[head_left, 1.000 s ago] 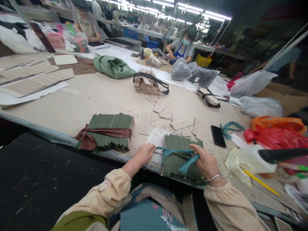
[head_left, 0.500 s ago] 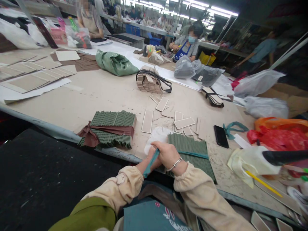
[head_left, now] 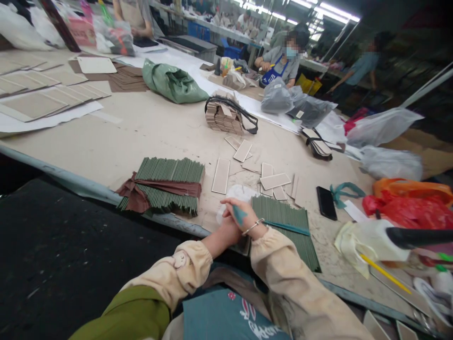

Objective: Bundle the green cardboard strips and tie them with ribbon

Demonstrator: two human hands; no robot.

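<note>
R hand = right hand (head_left: 244,215), crossed over to the near-left corner of the flat bundle of dark green card strips (head_left: 283,225). The bundle lies at the near edge of the beige work surface (head_left: 141,137), right in front of the person. A teal fabric ribbon (head_left: 287,228) runs across the bundle's top. One end comes up over the right hand, where a teal patch shows on it. Its fingers (head_left: 231,204) are bent & closed on that end, w/ a bangle at the wrist.

The left hand (head_left: 228,225) sits under the right wrist at the same corner, mostly hidden. Can't tell whether its fingers are closed or spread.

Just beyond the hands is a crumpled white sheet (head_left: 236,192), partly under the bundle. To the left, apart, lies a second green strip bundle tied w/ brown ribbon (head_left: 166,186). Loose beige card rectangles (head_left: 221,175) are scattered btwn the two bundles & further back. A black phone (head_left: 326,202) lies to the right of the bundle, w/ a loose teal ribbon loop (head_left: 345,191) beside it. Further back are a stack of beige cards strapped w/ black cord (head_left: 226,118) & a green sack (head_left: 173,84). Red plastic bag (head_left: 410,210) far right. Other people are at work at the far side.
</note>
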